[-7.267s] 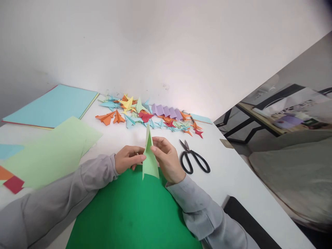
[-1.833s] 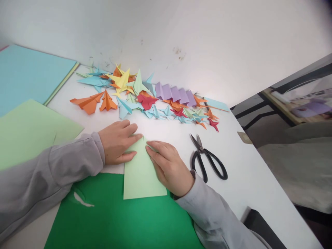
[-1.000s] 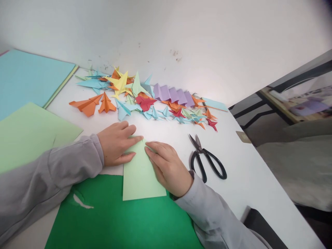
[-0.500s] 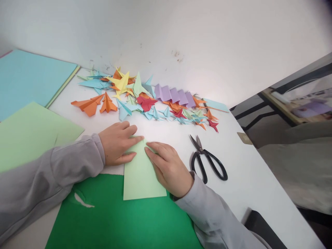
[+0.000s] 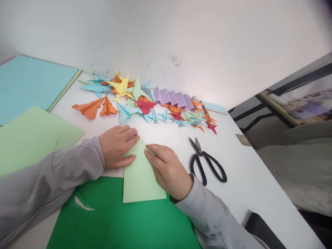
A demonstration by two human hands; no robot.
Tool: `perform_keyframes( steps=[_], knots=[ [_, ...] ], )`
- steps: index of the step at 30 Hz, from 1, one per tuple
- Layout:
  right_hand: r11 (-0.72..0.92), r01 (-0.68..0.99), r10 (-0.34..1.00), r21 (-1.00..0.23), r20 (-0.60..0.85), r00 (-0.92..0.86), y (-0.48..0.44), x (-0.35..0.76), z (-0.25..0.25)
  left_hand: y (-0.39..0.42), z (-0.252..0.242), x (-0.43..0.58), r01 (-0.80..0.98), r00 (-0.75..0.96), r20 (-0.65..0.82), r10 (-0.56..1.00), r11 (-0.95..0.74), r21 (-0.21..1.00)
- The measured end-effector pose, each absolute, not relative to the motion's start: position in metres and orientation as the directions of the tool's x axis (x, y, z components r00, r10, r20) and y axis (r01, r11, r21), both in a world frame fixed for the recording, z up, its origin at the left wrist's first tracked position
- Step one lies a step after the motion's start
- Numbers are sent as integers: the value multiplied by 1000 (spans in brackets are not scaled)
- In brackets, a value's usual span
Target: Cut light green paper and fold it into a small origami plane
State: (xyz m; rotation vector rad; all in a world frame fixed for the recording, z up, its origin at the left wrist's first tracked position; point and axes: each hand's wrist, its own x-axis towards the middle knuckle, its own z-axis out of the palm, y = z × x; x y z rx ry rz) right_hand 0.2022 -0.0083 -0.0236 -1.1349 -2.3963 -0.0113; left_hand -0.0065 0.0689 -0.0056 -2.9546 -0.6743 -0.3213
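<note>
A light green sheet of paper lies partly on the white tabletop and partly on a green sheet. Its far end looks folded towards a narrow top with a short dark crease or slit. Along its upper left edge, my left hand holds it down, fingers partly curled, thumb resting on the paper. My right hand grips the right edge, fingertips together near the top. The undersides of both hands are hidden. Black-handled scissors lie right of my right hand, blades slightly apart.
Many folded paper planes and a pleated purple paper line the wall. Large blue and light green sheets lie at left. A black object sits at the lower right, near the table's slanting right edge.
My left index finger has drawn back slightly from the top of the paper, showing more of the dark mark. The right hand stays nearly in place; the view has tilted slightly.
</note>
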Motion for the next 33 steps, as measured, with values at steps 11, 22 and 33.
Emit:
perform_keyframes(
  steps=[11,22,33],
  knots=[
    [655,729,725,-199,440,-531,-8,202,-24,70,-8,-7,335,915,263,308,-940,-66],
    [651,734,726,-192,439,-529,-8,202,-24,68,-10,-9,502,778,432,457,-865,12],
    [645,742,733,-184,424,-532,-8,202,-25,45,-17,2,598,495,513,701,-704,384]
  ],
)
